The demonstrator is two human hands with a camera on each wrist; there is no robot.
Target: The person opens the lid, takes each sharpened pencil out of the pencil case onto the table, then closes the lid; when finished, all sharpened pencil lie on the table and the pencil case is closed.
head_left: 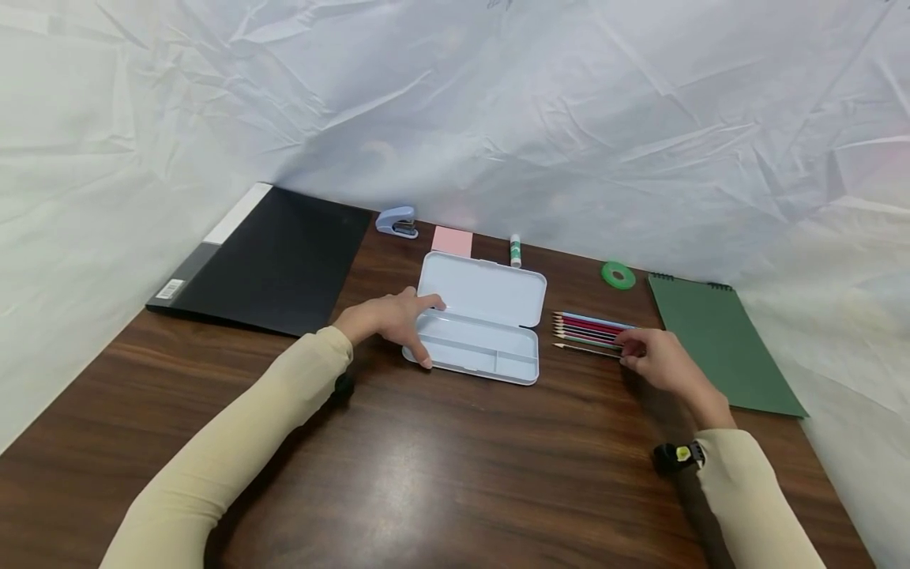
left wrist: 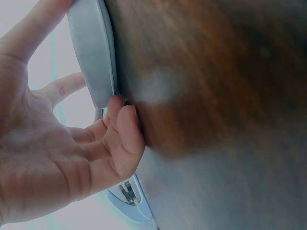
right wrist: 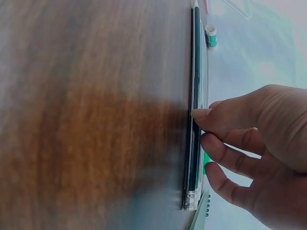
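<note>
An open light-blue pencil case (head_left: 517, 371) lies in the middle of the table, its lid laid back and its tray divided into compartments. My left hand (head_left: 398, 318) holds the case's left end, thumb at the front edge and index finger reaching across near the hinge. In the left wrist view, the other fingers (left wrist: 128, 139) curl against that end. On the right, my right hand (head_left: 661, 359) pinches a dark pencil (right wrist: 196, 72) between thumb and index finger, near its eraser end. This pencil lies just in front of a row of several coloured pencils (head_left: 586, 324), tips facing the case.
A black folder (head_left: 277, 261) lies at the left. Along the back are a stapler (head_left: 396, 222), pink sticky notes (head_left: 452, 241), a glue stick (head_left: 515, 250) and a green tape roll (head_left: 618, 275). Beyond my right hand lies a green spiral notebook (head_left: 725, 340). White sheeting (head_left: 498, 118) surrounds the table.
</note>
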